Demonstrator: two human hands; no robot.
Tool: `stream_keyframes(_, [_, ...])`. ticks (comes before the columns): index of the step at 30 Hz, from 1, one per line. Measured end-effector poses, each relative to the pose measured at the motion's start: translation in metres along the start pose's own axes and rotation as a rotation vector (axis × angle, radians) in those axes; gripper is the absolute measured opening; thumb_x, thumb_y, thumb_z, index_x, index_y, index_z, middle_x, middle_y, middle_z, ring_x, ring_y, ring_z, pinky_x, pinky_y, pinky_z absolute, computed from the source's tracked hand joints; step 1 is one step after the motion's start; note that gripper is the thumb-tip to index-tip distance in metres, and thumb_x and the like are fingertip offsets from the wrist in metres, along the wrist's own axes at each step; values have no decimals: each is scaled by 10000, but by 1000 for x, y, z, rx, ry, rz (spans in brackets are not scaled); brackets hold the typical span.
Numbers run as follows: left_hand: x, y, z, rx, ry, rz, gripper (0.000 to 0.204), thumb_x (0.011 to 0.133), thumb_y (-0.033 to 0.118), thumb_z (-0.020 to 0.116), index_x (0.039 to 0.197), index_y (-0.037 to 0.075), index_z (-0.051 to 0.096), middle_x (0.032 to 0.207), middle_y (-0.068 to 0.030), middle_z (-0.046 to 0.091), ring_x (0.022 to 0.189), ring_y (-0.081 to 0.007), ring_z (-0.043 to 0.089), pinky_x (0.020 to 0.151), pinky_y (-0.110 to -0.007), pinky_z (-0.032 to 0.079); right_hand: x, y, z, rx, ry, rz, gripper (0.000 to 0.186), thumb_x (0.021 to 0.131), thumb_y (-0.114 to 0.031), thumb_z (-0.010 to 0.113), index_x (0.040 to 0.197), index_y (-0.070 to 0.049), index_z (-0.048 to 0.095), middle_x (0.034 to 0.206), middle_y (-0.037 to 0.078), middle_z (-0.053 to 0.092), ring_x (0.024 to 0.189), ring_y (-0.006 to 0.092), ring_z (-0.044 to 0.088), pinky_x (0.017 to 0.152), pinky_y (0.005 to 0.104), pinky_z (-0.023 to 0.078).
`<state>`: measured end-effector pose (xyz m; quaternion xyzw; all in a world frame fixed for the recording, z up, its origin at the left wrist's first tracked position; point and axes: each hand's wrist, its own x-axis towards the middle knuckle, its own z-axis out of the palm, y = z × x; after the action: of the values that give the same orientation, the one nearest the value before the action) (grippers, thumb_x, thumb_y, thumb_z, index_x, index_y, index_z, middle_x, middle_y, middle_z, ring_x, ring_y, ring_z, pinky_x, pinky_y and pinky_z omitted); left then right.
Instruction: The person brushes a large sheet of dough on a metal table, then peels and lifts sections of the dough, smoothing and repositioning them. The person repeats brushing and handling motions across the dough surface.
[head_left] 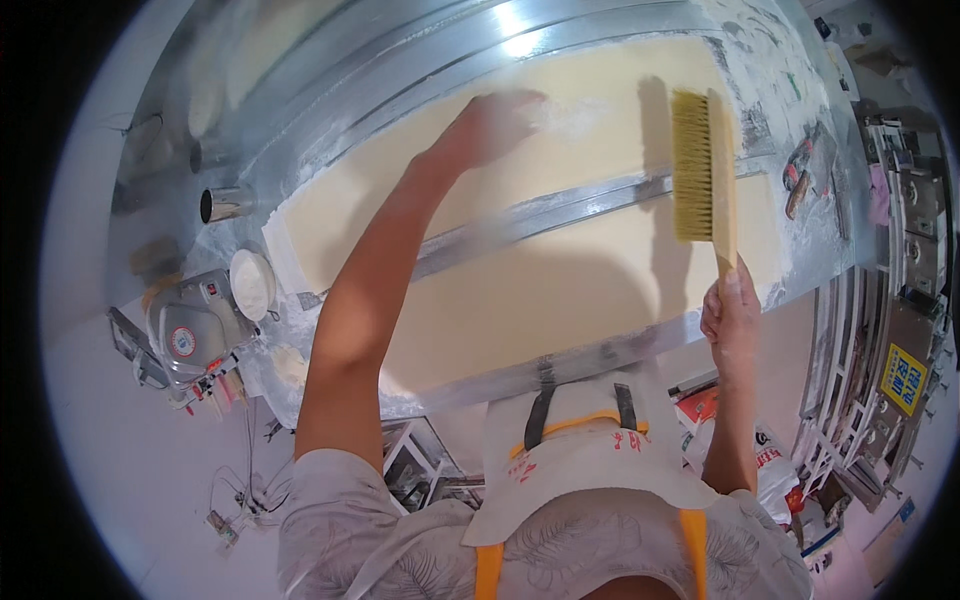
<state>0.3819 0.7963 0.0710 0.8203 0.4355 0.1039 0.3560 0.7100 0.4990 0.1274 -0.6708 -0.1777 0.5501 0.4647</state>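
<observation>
Over the far sheet of pale dough (600, 80) reaches my left hand (490, 130), smeared by motion so its fingers are unclear. A patch of loose white flour (578, 116) lies on the dough just right of it. My right hand (733, 305) is closed round the lower end of the handle of a wooden bench brush (692, 165). The brush is held upright with its yellowish bristles facing left, and its shadow falls on the dough. A second dough sheet (470, 330) lies nearer me, separated from the far one by a strip of bare metal table (540, 215).
On the left side are a metal cylinder (226, 204), a white bowl of flour (252, 285) and a grey appliance (193, 330). Several small tools (797, 185) lie on the floury right end of the table. Metal racks and drawers (920, 235) stand beyond it.
</observation>
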Motion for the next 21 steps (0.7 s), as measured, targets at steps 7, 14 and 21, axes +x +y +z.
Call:
stream_keyframes(7, [-129, 5, 6, -187, 305, -464, 395, 1081, 231, 643, 1417, 30, 689, 1272, -97, 756, 1167, -160, 675, 1027, -301, 504, 78, 67, 63, -936, 159, -815, 568, 1109, -212, 549, 1661, -127, 440, 839, 155, 721, 681, 316, 700, 594, 479, 559])
stream_keyframes(14, [-290, 3, 41, -355, 458, -860, 339, 1072, 215, 655, 1323, 4, 737, 1199, -138, 784, 1092, -168, 705, 964, -315, 529, 11, 135, 236, -1189, -338, -744, 774, 1055, -272, 604, 1731, -145, 249, 837, 156, 711, 760, 318, 740, 675, 484, 613])
stream_keyframes(21, [-395, -32, 71, -539, 531, -938, 349, 1048, 201, 691, 1324, -8, 734, 1193, -86, 751, 1019, -143, 662, 918, -304, 543, 18, 93, 221, -275, -625, 140, 563, 1091, -360, 599, 1614, -168, 518, 762, 1, 555, 626, 108, 549, 549, 338, 493])
